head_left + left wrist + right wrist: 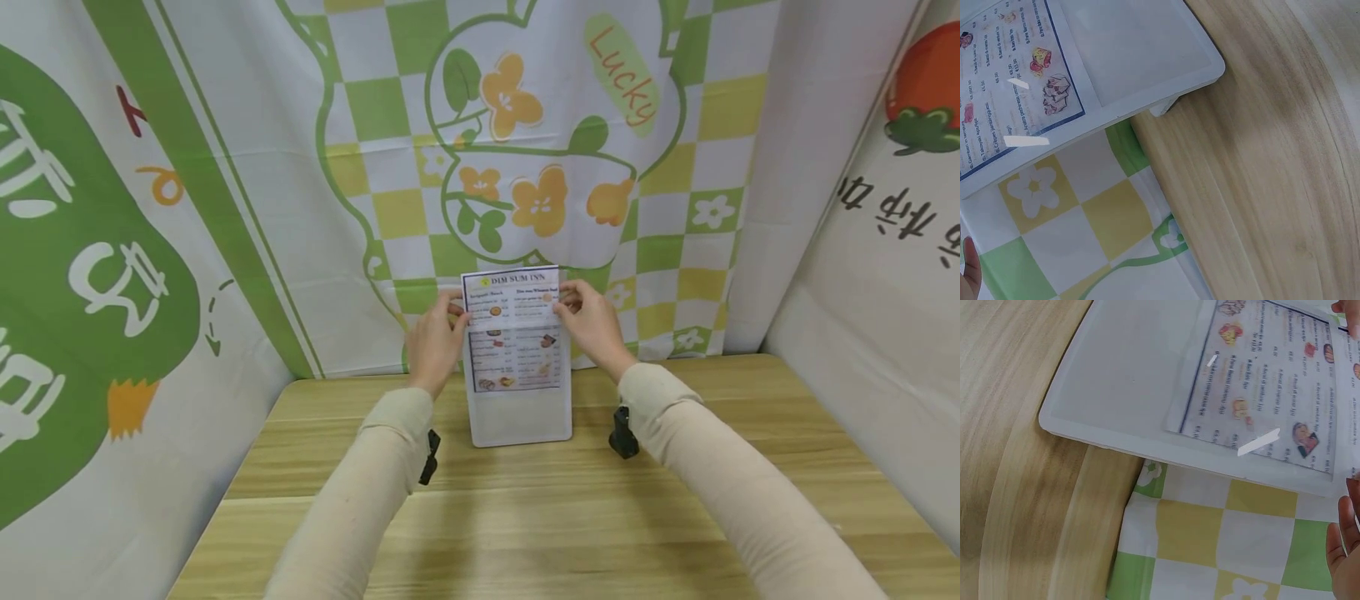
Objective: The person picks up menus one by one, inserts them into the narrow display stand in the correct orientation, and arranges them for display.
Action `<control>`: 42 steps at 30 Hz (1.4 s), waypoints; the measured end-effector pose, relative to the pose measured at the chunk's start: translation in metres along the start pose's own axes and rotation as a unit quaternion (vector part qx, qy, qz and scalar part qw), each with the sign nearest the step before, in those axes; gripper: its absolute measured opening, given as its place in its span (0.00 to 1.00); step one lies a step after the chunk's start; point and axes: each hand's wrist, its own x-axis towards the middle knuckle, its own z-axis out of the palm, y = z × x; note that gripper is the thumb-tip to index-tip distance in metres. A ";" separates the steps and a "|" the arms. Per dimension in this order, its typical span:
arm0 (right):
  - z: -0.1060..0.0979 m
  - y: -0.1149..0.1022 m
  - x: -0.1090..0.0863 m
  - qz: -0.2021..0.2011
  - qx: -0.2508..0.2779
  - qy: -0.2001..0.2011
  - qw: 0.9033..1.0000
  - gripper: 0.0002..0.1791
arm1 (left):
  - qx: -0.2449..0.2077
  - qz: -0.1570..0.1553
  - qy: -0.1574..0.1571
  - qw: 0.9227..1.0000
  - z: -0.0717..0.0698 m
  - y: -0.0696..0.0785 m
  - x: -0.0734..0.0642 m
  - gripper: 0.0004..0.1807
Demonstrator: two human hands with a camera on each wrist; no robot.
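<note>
A printed menu sheet [513,358] headed "DIM SUM INN" stands upright at the middle of the table. Its lower part sits behind the glossy clear front of a white display stand [522,421]; its upper part sticks out above. My left hand [437,340] pinches the sheet's left edge near the top, thumb in front. On the opposite edge, my right hand [596,323] pinches at about the same height. In the left wrist view a short foot [1163,107] shows behind the stand, and only a sliver of the left hand [969,272] appears.
The stand leans back slightly on a wood-grain table [510,517], near its back edge. Right behind hangs a printed cloth [408,212] with green and yellow checks. White cloth walls with printed pictures close in both sides. A black wrist device [623,433] hangs under the right sleeve.
</note>
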 end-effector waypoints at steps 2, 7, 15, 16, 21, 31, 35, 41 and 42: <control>0.000 -0.002 0.001 0.002 0.002 0.000 1.000 0.19 | 0.001 0.001 0.000 1.000 0.001 -0.001 -0.001 0.20; -0.001 -0.004 0.002 0.004 -0.003 0.000 1.000 0.19 | 0.002 0.002 0.004 1.000 0.003 -0.003 -0.003 0.20; 0.003 0.000 -0.003 0.007 -0.011 -0.012 1.000 0.17 | -0.002 0.007 0.013 1.000 0.002 -0.001 -0.001 0.20; 0.003 0.001 -0.003 0.006 -0.010 -0.012 1.000 0.17 | -0.003 0.007 0.015 1.000 0.001 0.000 0.000 0.20; 0.004 0.003 -0.004 0.002 -0.012 -0.015 1.000 0.18 | -0.009 0.006 0.019 1.000 0.000 0.002 0.001 0.20; -0.002 -0.009 0.002 -0.008 0.006 -0.002 1.000 0.15 | -0.004 0.009 0.022 1.000 0.001 -0.003 -0.002 0.19; -0.003 -0.013 0.005 -0.013 0.008 0.002 1.000 0.16 | -0.003 0.007 0.020 1.000 0.000 -0.003 -0.001 0.20; -0.001 -0.012 0.004 -0.017 0.001 0.001 1.000 0.16 | -0.006 0.006 0.017 1.000 -0.003 0.001 0.000 0.20; -0.001 -0.011 0.003 -0.017 0.000 0.001 1.000 0.16 | -0.005 0.008 0.018 1.000 -0.004 0.001 0.000 0.19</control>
